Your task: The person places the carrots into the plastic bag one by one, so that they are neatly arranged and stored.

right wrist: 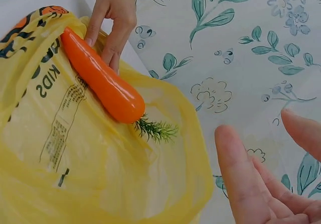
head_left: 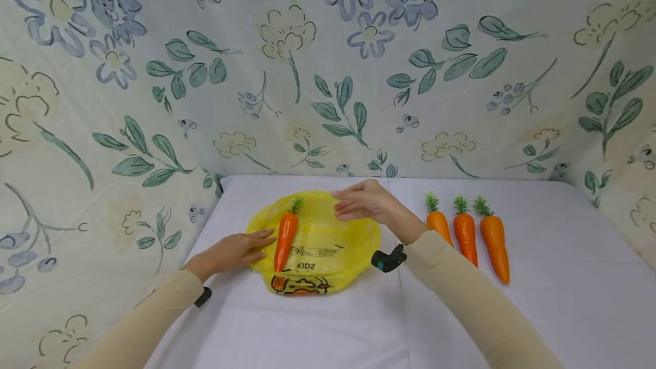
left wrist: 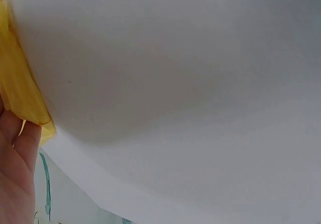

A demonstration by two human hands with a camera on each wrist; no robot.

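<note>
A yellow translucent plastic bag (head_left: 312, 232) lies spread on the white-covered table, its printing upside down in the head view. One orange toy carrot (head_left: 286, 241) with a green top (right wrist: 155, 128) rests on the bag's left part. My left hand (head_left: 241, 252) touches the bag's left edge beside the carrot, fingers fairly straight; in the left wrist view its fingers (left wrist: 27, 143) are at the yellow plastic, partly cut off by the frame. My right hand (head_left: 371, 204) is over the bag's upper right, holding nothing, with thumb and fingers apart in the right wrist view.
Three more toy carrots lie right of the bag: the left one (head_left: 438, 224) partly behind my right sleeve, a middle one (head_left: 465, 238) and a right one (head_left: 495, 249). Floral cloth (head_left: 307, 84) hangs behind and left of the table (head_left: 359, 329).
</note>
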